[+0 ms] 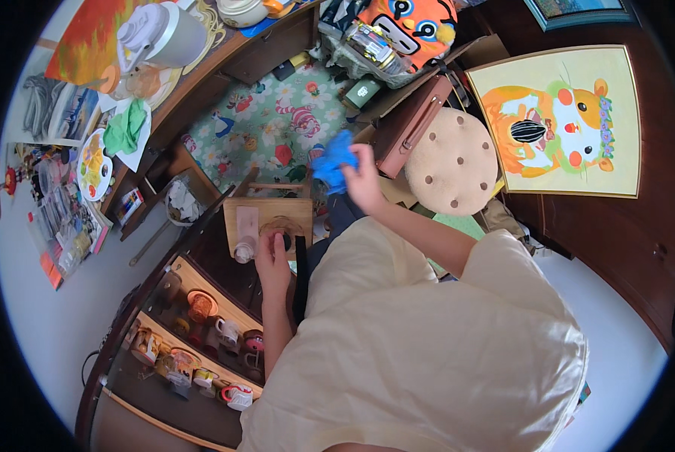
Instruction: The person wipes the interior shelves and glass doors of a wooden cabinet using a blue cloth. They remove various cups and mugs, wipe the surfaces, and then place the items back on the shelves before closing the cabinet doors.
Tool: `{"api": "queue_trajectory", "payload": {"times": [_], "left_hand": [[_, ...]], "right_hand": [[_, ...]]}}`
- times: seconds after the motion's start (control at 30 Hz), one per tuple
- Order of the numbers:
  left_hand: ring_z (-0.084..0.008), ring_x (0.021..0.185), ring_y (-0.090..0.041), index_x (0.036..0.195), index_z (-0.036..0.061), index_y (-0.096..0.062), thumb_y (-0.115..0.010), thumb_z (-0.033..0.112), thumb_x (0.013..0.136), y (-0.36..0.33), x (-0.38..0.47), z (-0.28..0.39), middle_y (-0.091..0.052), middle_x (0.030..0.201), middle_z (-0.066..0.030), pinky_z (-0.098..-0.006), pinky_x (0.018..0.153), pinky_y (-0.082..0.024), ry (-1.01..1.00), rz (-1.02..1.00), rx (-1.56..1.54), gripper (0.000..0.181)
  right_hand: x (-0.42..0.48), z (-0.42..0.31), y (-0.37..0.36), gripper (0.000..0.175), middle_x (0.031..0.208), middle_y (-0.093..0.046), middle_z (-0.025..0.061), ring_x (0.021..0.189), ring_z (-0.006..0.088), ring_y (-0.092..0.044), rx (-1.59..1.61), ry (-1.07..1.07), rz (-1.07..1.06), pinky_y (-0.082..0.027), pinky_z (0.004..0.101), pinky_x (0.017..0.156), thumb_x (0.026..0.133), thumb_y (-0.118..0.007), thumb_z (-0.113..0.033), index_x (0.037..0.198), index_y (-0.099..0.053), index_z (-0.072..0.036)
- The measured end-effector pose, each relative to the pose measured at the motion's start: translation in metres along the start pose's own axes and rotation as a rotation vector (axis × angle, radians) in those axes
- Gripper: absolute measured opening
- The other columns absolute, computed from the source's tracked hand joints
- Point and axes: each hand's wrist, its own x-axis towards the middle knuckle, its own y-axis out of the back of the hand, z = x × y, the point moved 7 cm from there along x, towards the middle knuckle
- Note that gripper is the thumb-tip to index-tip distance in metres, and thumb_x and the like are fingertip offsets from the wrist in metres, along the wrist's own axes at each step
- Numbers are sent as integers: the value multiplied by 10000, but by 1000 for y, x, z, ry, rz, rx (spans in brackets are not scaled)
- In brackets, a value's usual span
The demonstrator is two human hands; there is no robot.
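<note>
My right hand (366, 183) is closed on a crumpled blue cloth (335, 163), held up in front of my knees. Lower and to the left, my left hand (272, 255) has its fingers curled at the edge of a small wooden stool (267, 210). A round, clear rim, apparently of a glass vessel (285, 221), shows just beyond those fingers, beside something dark. Whether the fingers grip it cannot be made out. Left of that hand, a small clear jar (245, 250) stands near the stool's corner.
A glass-fronted cabinet with mugs (228, 332) stands at lower left. The desk edge (213, 70) runs along the upper left, bearing a large jug (165, 37) and a green cloth (127, 127). At right are a brown case (414, 127), a round cushion (453, 164) and a hamster painting (558, 124).
</note>
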Motion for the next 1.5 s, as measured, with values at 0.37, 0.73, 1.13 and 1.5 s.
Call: {"api": "queue_trajectory", "payload": {"times": [0.37,0.73,1.13,1.5], "left_hand": [[-151,904,-594,1066,-5,-562,-507,199,960,-10,-20,2,-625,972,-87,-260,803,-460,-81,-41,34,237],[-218,910,-635,1056,-8,-572,-519,219,946,21,-80,-55,-647,977,-147,-306,782,-480,88,182,-9,258],[-242,850,-643,1018,1,-573,-514,194,940,43,-202,-200,-652,915,-143,-332,760,-491,299,726,-423,216],[-295,984,-607,1115,-1,-548,-499,285,950,-47,-104,-365,-620,1046,-189,-355,846,-465,436,809,-529,334]], "right_hand": [[-11,22,153,274,1021,-479,55,945,134,-472,326,-125,399,-397,269,876,832,-484,19,1087,-414,-50],[-37,25,-25,298,956,-511,83,871,171,-528,46,-117,-324,-452,308,773,829,-522,16,1087,-397,-65],[-114,94,-171,377,994,-580,254,963,447,-568,-650,80,-738,-436,472,820,769,-530,-29,1120,-404,-82],[-112,130,-252,348,1171,-487,154,905,387,-590,-1436,519,-1136,-489,463,776,827,-482,-224,1153,-574,-139]]}}
